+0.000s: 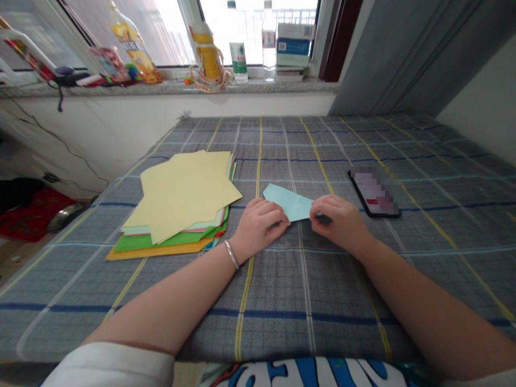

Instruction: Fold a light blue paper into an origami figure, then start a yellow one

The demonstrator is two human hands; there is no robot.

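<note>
Bed under a grey plaid cover (282, 301) fills most of the view and runs up to a speckled stone windowsill (169, 87) at 12 o'clock; bottles line that sill, among them a clear water bottle (238, 48) with a green label; a stack of coloured paper (185, 193) lies on the cover at 10 o'clock from the hands, loose pale yellow sheets fanned over green and orange ones; a phone (374, 192) lies at 2 o'clock, its screen blurred; both forearms reach in from 6 o'clock, with a metal bangle (231, 254) around the left wrist; the left hand (258, 226) and right hand (338, 223) curl inward near the middle of the bed, just apart; between them sits a folded piece of pale blue paper (288, 203), its point aimed toward 10 o'clock; the left hand's fingers close on its lower edge, and the right hand's fingertips pinch its other end, where a darker teal edge shows; I cannot tell whether it touches the cover; it looks light, thin and soft, likely to crease easily and slide on cloth; the folded edges look like the surest place to hold.
</note>
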